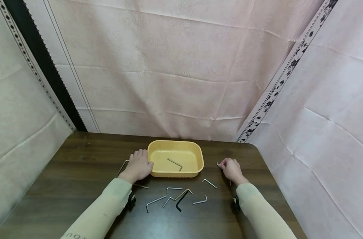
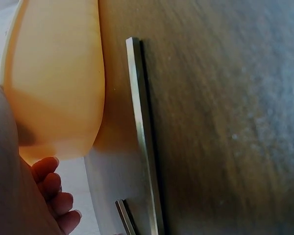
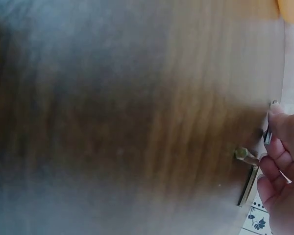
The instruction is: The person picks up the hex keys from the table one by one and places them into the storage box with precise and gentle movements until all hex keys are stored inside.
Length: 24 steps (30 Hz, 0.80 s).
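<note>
A yellow tray [image 1: 175, 174] stands toward the back of the table with one L-shaped hex key [image 1: 174, 162] inside. My left hand [image 1: 138, 167] holds its left end, the thumb over the rim and the fingers outside along the wall; in the left wrist view the fingertips [image 2: 51, 183] show past the tray's corner. To the right of the tray, my right hand [image 1: 232, 170] pinches a small metal hex key [image 3: 268, 134] between thumb and fingers, low over the table. Another hex key [image 3: 247, 188] lies under that hand.
Several loose hex keys, one of them black [image 1: 181, 200], lie in front of the tray on the dark wooden table [image 1: 89, 186]. By the left hand lies a longer brass-coloured hex key [image 2: 142, 122]. Pale cloth [image 1: 169, 66] hangs behind and at both sides.
</note>
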Each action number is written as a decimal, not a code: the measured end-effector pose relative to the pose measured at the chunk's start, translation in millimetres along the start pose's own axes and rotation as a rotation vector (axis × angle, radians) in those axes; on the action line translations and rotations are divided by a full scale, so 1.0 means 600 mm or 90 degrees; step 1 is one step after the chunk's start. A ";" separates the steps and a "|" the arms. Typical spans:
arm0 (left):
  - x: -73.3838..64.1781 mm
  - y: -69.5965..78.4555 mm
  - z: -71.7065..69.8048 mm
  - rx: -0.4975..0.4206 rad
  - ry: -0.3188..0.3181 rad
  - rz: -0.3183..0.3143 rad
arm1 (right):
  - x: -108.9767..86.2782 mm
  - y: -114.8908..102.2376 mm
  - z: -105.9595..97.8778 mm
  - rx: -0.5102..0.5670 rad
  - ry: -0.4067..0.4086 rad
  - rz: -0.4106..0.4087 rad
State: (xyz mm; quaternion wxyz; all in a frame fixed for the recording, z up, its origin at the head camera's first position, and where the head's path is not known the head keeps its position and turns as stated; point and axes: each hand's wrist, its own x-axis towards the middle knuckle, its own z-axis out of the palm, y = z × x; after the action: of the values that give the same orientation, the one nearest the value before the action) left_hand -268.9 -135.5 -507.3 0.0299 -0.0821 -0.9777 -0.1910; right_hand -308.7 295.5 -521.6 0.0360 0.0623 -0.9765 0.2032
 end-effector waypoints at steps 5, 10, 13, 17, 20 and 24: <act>-0.002 0.001 -0.004 -0.006 -0.001 0.001 | -0.003 -0.005 -0.007 -0.001 0.012 -0.016; -0.002 0.001 -0.008 -0.007 0.002 0.002 | -0.002 -0.020 -0.018 0.028 0.034 -0.024; -0.003 0.002 -0.010 -0.002 0.001 0.000 | 0.001 -0.039 -0.025 0.051 0.047 -0.036; -0.005 0.003 -0.011 0.016 -0.007 -0.003 | 0.004 -0.075 -0.032 0.079 0.063 -0.063; -0.005 0.005 -0.011 0.033 -0.006 0.003 | 0.005 -0.105 -0.036 0.096 0.080 -0.086; -0.005 0.007 -0.010 0.050 -0.003 0.006 | 0.004 -0.147 -0.038 0.127 0.076 -0.103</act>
State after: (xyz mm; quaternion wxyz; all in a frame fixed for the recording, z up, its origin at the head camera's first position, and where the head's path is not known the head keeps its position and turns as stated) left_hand -265.2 -134.0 -500.7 0.0317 -0.0862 -0.9840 -0.1525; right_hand -298.2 224.1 -465.9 0.1036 0.1323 -0.9393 0.2990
